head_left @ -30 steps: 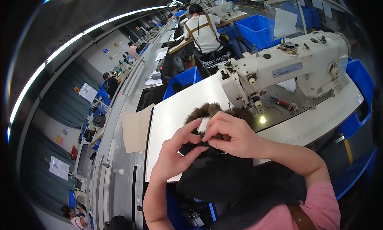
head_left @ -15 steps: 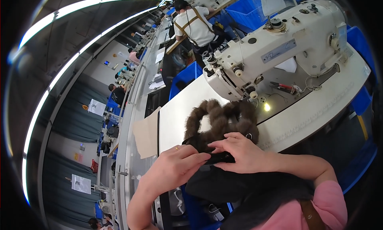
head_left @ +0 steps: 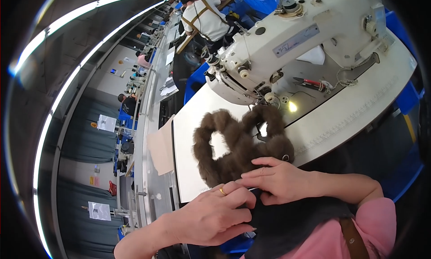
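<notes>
A brown fur piece [head_left: 235, 153] with thick looped strips lies on the white sewing table. A small metal ring [head_left: 285, 157] shows at its right side. My left hand [head_left: 220, 212], with a gold ring on one finger, is closed at the fur's near edge, its fingertips close against my right fingers. My right hand [head_left: 283, 180] grips the same near edge from the right, fingers bent over it and thumb tucked below. The edge between the hands is mostly hidden by the fingers. Just beyond the fur stands the head of a white sewing machine [head_left: 233, 81].
Red-handled snippers [head_left: 310, 83] lie on the machine bed beside a lit lamp spot. A beige sheet [head_left: 160, 149] hangs over the table's left side. Blue bins [head_left: 197, 81] stand around the table. Another person [head_left: 206, 19] works farther back.
The fur piece lies more spread, its loops wider apart. My left hand has moved down and its back has turned upward; the dark underside between the hands is now covered. The view has shifted slightly.
</notes>
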{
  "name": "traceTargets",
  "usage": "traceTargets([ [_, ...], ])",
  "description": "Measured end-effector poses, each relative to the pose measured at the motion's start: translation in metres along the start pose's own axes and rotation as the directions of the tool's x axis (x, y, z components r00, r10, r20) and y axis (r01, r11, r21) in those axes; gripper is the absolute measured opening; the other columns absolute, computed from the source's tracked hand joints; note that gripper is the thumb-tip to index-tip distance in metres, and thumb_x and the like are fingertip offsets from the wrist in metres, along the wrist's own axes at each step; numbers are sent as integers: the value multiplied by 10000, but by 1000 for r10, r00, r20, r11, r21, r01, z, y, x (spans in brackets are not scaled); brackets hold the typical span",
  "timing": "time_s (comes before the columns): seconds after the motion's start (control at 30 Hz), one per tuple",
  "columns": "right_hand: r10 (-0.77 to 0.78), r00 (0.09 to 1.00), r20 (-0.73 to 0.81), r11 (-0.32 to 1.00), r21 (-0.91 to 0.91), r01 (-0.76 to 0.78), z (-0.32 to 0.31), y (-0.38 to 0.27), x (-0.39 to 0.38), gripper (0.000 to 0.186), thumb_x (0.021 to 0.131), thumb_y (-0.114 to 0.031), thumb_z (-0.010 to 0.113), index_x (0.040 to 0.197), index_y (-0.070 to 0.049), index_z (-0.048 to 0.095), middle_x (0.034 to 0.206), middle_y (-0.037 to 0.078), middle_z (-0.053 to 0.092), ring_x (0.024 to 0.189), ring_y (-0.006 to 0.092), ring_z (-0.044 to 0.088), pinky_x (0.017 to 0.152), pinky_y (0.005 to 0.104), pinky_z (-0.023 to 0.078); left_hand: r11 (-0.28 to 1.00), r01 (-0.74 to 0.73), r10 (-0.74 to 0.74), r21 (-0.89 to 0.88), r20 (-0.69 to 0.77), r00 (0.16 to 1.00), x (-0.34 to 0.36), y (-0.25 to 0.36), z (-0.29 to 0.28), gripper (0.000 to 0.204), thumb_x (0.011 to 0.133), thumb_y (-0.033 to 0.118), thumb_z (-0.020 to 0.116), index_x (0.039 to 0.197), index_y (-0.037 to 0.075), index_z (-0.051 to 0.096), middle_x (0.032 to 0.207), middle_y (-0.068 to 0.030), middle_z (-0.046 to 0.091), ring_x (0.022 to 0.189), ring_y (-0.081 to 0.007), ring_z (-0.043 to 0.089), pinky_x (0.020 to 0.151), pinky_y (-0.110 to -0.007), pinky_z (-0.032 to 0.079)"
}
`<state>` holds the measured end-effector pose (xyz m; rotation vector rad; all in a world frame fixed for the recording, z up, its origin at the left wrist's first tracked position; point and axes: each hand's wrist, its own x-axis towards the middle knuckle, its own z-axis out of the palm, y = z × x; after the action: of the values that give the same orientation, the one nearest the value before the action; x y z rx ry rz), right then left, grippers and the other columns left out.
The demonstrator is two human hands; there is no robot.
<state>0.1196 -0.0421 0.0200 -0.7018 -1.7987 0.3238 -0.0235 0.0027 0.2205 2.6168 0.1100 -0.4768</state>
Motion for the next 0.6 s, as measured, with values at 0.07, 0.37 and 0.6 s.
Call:
traceTargets([
  [0.07,45,995,-88,998,-40,-49,-11,-9,-5,541,721,-150,723,1234,-94,558,1159,50,635,1134,209,589,1071,427,390,989,97,-91,-116,52,994,1,3,-4,128,794,57,761,839,42,643,967,-64,596,805,-260,569,701,-324,468],
  [0.37,220,941,-259,952,-152,-265,-7,-55,-32,430,722,-201,760,1100,-65,606,1059,49,654,1139,276,564,1055,488,387,838,93,-42,-538,106,993,22,-12,-1,163,769,-22,753,730,18,599,817,-80,626,698,-240,589,589,-315,442],
  [0.6,-30,997,73,999,17,29,-54,-7,-36,692,740,-85,674,1387,-57,430,1287,77,601,1202,266,561,1094,411,394,995,-69,72,-78,36,997,25,-2,14,336,713,91,808,591,86,495,655,-24,518,566,-220,515,496,-325,402],
])
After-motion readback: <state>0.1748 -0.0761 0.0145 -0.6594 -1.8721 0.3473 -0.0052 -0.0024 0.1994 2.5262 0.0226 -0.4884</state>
